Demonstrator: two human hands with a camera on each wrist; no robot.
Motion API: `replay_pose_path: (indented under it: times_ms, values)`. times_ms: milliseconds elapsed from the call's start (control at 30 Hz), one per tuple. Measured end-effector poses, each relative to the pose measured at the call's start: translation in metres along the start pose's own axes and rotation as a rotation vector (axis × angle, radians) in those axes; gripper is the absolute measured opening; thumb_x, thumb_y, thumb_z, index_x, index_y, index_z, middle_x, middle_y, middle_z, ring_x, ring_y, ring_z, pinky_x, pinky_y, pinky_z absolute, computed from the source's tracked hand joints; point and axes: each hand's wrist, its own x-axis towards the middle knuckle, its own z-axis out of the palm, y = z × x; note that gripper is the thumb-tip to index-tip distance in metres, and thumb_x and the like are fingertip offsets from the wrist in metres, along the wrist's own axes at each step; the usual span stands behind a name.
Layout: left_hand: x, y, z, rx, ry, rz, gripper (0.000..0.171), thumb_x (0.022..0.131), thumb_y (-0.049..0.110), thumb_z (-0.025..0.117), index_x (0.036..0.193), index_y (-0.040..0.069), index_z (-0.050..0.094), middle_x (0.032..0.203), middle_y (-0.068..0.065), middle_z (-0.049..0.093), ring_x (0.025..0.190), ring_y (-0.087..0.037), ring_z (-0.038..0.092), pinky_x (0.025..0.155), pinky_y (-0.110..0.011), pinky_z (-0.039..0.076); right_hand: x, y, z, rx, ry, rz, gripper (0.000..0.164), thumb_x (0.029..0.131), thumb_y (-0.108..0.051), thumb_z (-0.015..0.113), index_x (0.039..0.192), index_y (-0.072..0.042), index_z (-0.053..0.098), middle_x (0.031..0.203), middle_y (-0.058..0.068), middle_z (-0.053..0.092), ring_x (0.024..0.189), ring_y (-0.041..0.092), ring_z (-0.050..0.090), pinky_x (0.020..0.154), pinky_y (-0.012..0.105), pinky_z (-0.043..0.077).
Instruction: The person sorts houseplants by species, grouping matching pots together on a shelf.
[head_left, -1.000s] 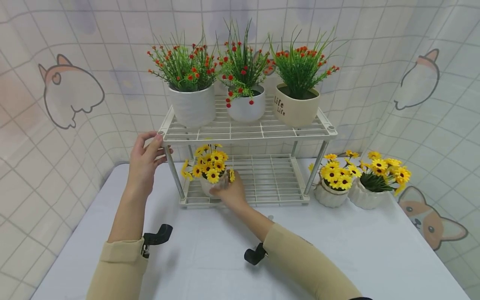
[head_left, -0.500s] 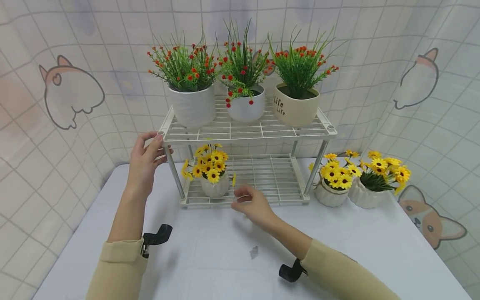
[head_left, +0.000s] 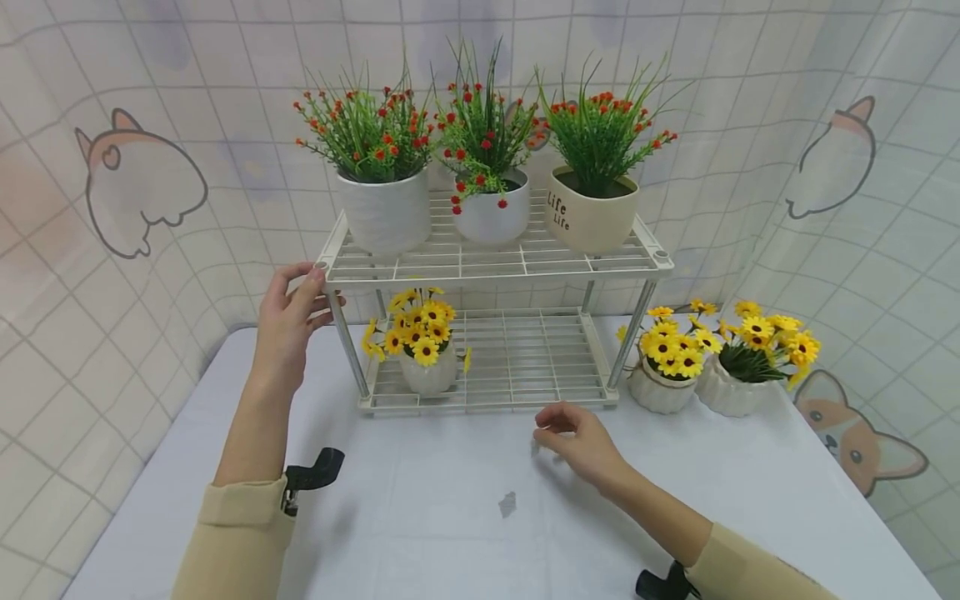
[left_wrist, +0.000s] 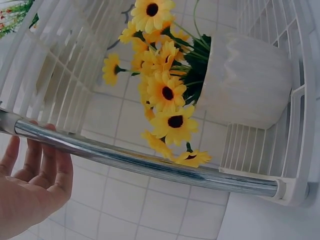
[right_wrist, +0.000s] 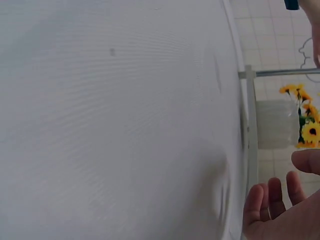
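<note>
A two-tier white wire shelf rack [head_left: 495,276] stands on the table. My left hand [head_left: 283,321] holds its front left corner, thumb at the top corner and fingers behind the metal post [left_wrist: 150,164]. On the lower tier, at the left, sits a white pot of yellow daisy-like flowers [head_left: 429,371], upright. My right hand [head_left: 583,443] is over the table in front of the rack, fingers loosely bent with nothing between them. In the right wrist view its fingers [right_wrist: 274,200] are spread apart from the thumb.
Three pots of red-flowered grass line the upper tier: a white pot [head_left: 386,212], a smaller white pot [head_left: 492,215] and a cream pot [head_left: 592,218]. Two white pots of yellow flowers, one twine-tied [head_left: 662,390] and one ribbed [head_left: 735,390], stand right of the rack.
My right hand has let go of the yellow-flower pot on the lower tier and moved back to the right, off the rack. The left hand has stayed at the corner.
</note>
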Motion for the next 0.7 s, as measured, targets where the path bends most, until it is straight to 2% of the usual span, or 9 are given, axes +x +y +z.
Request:
replay_pose_path:
  times_ms: [133, 333, 400, 533, 700]
  values:
    - [0.0, 0.0, -0.001, 0.005, 0.002, -0.001, 0.037, 0.105, 0.042, 0.059, 0.133, 0.019, 0.05, 0.114, -0.002, 0.065, 0.102, -0.018, 0.065, 0.096, -0.031, 0.047, -0.007, 0.012, -0.016, 0.052, 0.024, 0.052, 0.026, 0.099, -0.011, 0.069, 0.12, 0.002, 0.063, 0.111, 0.009, 0.067, 0.1, 0.024, 0.062, 0.076, 0.034, 0.055]
    - [0.001, 0.0, -0.001, -0.001, -0.006, -0.002, 0.038, 0.105, 0.041, 0.06, 0.133, 0.018, 0.05, 0.112, -0.002, 0.067, 0.102, -0.019, 0.066, 0.093, -0.026, 0.049, -0.01, 0.032, -0.041, 0.1, 0.112, 0.115, 0.031, 0.099, -0.01, 0.068, 0.125, 0.006, 0.061, 0.111, 0.011, 0.067, 0.097, 0.021, 0.061, 0.076, 0.031, 0.055]
    - [0.001, 0.0, -0.001, -0.007, -0.007, -0.002, 0.038, 0.105, 0.041, 0.06, 0.133, 0.018, 0.05, 0.114, -0.006, 0.066, 0.102, -0.019, 0.066, 0.092, -0.025, 0.05, -0.011, 0.036, -0.048, 0.109, 0.139, 0.132, 0.032, 0.101, -0.011, 0.066, 0.127, 0.006, 0.06, 0.114, 0.012, 0.067, 0.098, 0.02, 0.061, 0.078, 0.03, 0.055]
    - [0.001, 0.001, -0.001, -0.024, -0.005, -0.007, 0.037, 0.104, 0.04, 0.061, 0.132, 0.018, 0.05, 0.118, -0.012, 0.064, 0.101, -0.018, 0.066, 0.092, -0.026, 0.049, -0.014, 0.038, -0.06, 0.121, 0.197, 0.187, 0.039, 0.104, -0.015, 0.063, 0.135, 0.006, 0.052, 0.126, 0.016, 0.061, 0.105, 0.019, 0.059, 0.083, 0.028, 0.053]
    - [0.001, 0.002, 0.0, 0.006, 0.001, -0.015, 0.038, 0.105, 0.042, 0.06, 0.133, 0.019, 0.05, 0.119, -0.011, 0.064, 0.102, -0.018, 0.066, 0.096, -0.03, 0.048, -0.015, 0.043, -0.069, 0.162, 0.275, 0.269, 0.057, 0.106, -0.02, 0.06, 0.148, 0.008, 0.033, 0.144, 0.023, 0.042, 0.124, 0.028, 0.05, 0.084, 0.022, 0.049]
